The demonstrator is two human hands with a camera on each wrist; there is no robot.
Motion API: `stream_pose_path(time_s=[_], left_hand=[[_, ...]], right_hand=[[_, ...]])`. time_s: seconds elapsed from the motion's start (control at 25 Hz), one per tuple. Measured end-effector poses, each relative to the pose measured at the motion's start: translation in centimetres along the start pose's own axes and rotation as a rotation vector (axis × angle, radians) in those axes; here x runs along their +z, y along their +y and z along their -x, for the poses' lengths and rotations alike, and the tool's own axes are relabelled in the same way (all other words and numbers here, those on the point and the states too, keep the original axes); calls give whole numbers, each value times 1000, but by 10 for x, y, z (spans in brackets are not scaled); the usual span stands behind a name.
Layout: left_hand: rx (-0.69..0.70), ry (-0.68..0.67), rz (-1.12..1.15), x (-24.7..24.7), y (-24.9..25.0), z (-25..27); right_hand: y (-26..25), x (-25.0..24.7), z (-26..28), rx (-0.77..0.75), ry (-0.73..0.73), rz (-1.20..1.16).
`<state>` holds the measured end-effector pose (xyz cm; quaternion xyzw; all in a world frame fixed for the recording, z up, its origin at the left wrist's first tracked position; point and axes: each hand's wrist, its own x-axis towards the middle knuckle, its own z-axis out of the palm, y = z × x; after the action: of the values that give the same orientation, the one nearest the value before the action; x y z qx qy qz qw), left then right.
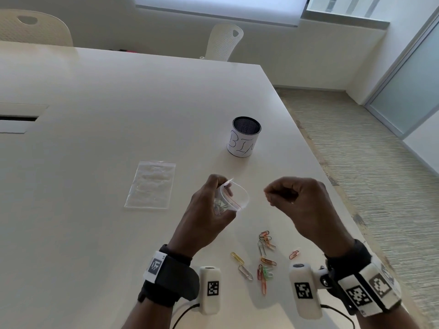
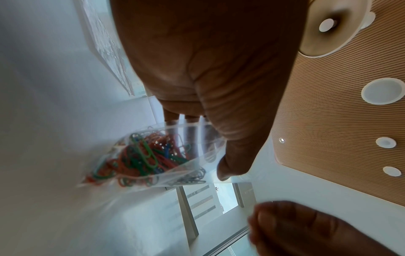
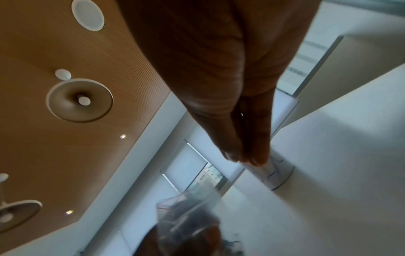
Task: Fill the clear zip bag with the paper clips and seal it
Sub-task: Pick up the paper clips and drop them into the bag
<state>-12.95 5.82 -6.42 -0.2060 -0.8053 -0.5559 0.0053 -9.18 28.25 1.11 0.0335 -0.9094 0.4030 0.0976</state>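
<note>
My left hand (image 1: pixel 222 187) holds a small clear zip bag (image 1: pixel 234 198) with a red seal line above the table, its mouth open and facing right. In the left wrist view the bag (image 2: pixel 153 155) holds several coloured paper clips (image 2: pixel 142 155), and my thumb (image 2: pixel 232 166) pinches its rim. My right hand (image 1: pixel 269 193) hovers just right of the bag's mouth with thumb and fingertips (image 3: pixel 245 159) pressed together. Only a small metallic glint shows between them, seemingly a paper clip. Several loose paper clips (image 1: pixel 264 255) lie on the table near my wrists.
A mesh cup (image 1: pixel 244 138) with a paper label stands beyond the hands. A second clear bag (image 1: pixel 150 185) lies flat to the left. The table's right edge (image 1: pixel 316 162) runs close by my right hand. Two white chairs stand at the far side.
</note>
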Motion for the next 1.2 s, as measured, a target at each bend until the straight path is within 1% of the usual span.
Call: stream_pose_path(time_s=[0.08, 0.24, 0.28, 0.36, 0.44, 0.56, 0.68, 0.8, 0.88, 0.92, 1.04, 1.12, 1.2], left_hand=[[-10, 5, 13, 0, 1, 0], [-24, -2, 21, 0, 2, 0], [-23, -4, 22, 1, 2, 0], [-18, -7, 13, 1, 2, 0], [-18, -7, 7, 1, 1, 0], [-30, -6, 3, 0, 3, 2], [-30, 1, -16, 0, 5, 3], [-28, 8, -26, 0, 7, 3], [-23, 9, -24, 0, 7, 3], [-21, 8, -29, 0, 7, 3], [-16, 9, -46, -1, 6, 4], [-7, 9, -49, -1, 6, 4], [0, 11, -56, -2, 7, 3]], right_hand=[[20, -8, 12, 91, -93, 143], [44, -19, 43, 333, -424, 434], [46, -20, 50, 371, -481, 480], [41, -17, 63, 396, -539, 514], [32, -9, 73, 392, -575, 483], [23, 11, 79, 398, -577, 417], [25, 29, 71, 409, -485, 403], [27, 35, 62, 360, -377, 357], [25, 34, 60, 320, -346, 360], [24, 34, 60, 290, -358, 371], [18, 37, 62, 198, -457, 468], [17, 42, 65, 158, -461, 486], [16, 46, 66, 137, -423, 455]])
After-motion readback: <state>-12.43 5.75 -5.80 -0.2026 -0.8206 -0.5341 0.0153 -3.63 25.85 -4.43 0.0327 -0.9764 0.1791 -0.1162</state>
